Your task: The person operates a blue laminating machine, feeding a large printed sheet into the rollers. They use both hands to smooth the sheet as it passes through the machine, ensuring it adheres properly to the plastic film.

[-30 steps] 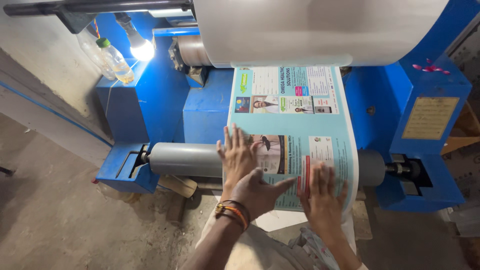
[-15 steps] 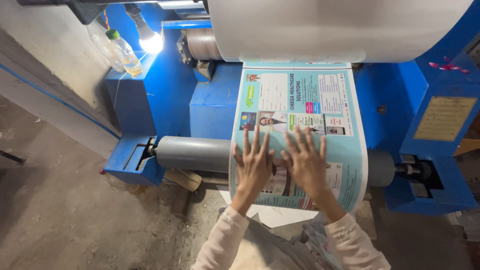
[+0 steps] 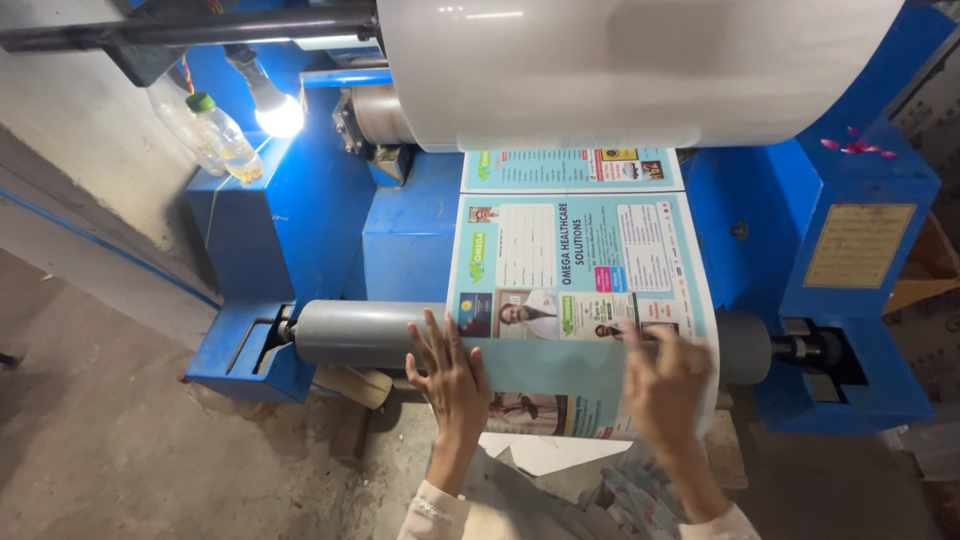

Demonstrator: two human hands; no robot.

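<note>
Palms flat is how I have it: my left hand (image 3: pixel 452 385) lies open, fingers spread, on the left edge of the printed sheet (image 3: pixel 580 290), partly over the bare grey roller (image 3: pixel 365 333) just beside that edge. My right hand (image 3: pixel 668 385) is blurred, but it looks open too, pressed on the sheet's right part, clasping nothing. The sheet hangs from under the big white roll (image 3: pixel 640 70) above my hands, drapes over the grey roller beneath them, and its loose end drops below my wrists. To do this well, I judge I should press evenly with both palms, keep the sheet's edges square to the roller, and smooth outward from between my hands so no crease sets. The blue machine frame (image 3: pixel 300 230) stands beyond my left fingers.
</note>
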